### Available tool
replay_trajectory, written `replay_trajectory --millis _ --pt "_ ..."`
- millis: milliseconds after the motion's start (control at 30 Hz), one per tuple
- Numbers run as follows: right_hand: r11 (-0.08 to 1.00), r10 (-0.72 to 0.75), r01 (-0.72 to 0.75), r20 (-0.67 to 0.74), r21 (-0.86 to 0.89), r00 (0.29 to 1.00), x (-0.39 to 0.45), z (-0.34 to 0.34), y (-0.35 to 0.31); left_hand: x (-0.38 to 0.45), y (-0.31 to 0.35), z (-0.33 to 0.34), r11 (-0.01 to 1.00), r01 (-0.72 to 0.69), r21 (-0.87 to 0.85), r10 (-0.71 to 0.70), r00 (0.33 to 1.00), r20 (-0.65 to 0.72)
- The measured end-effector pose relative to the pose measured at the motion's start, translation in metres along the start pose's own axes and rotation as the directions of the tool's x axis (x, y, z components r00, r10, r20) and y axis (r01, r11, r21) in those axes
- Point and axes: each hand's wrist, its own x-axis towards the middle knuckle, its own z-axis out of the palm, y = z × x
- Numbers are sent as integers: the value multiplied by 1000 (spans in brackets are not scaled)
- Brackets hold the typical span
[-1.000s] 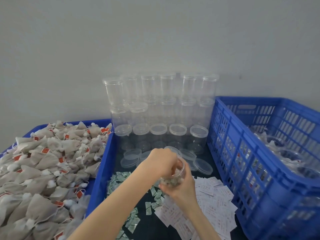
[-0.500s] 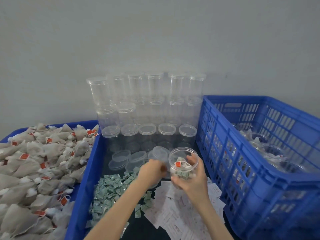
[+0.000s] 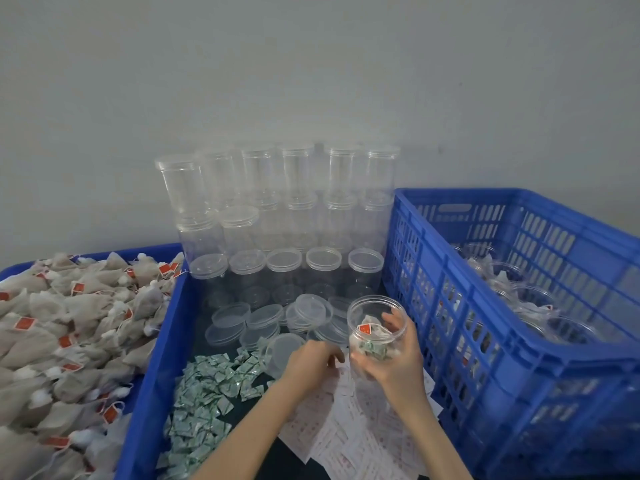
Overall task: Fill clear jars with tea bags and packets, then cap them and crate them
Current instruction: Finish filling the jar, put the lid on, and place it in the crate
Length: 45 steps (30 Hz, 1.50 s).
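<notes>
Clear jar (image 3: 376, 336) half-hidden by right hand (image 3: 398, 362); its lower contents blurred.

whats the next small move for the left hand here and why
Probably pick up a loose lid or a paper slip. The right hand holds the jar upright, still uncapped, with tea bags and a green packet inside, while the left hand rests low over the slips beside that lid.

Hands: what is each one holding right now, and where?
Right hand grips the jar around its side wall. Left hand rests on paper slips; any hold cannot be told.
</notes>
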Motion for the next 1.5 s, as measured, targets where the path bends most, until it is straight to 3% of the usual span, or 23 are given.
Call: replay_trajectory --millis 167,300,400,500,600,700,800,900,1200,1400,1500 --pt "1000 6 -6 18 -7 1000 1 -3 2 0 -4 -27 997 35 -75 -33 999 37" --pt "1000 15 -15 1 -24 1000 2 -2 3 -2 3 -87 989 50 -140 -76 979 -188" --pt "999 45 -45 18 -13 999 0 3 3 -7 20 -142 931 -56 -361 -96 916 -389" --pt "999 39 -39 36 -19 999 -2 10 5 -10 42 -177 884 -128 -450 -45 934 -354" --pt "998 56 -55 49 -8 997 -3 16 6 -8 63 -180 935 -104 -339 53 986 -159" --pt "998 66 -65 64 -11 996 -4 19 4 -4 79 -158 992 -117 -36 118 993 24" --pt "996 89 -89 61 0 994 -4 19 3 -3 90 -137 955 -121 270 113 992 47" --pt "993 116 -118 69 26 991 -6 19 1 -4 97 -128 897 -126 424 130 991 21" --pt "995 99 -99 82 -3 992 -8 21 -8 -6 99 -126 876 -139 462 152 988 9" --pt "998 55 -52 82 -38 995 -9 24 -7 -10 95 -137 904 -155 398 217 969 -116" --pt "997 56 -51 87 -54 995 -9 24 -7 -15 97 -140 901 -189 390 226 973 -52"
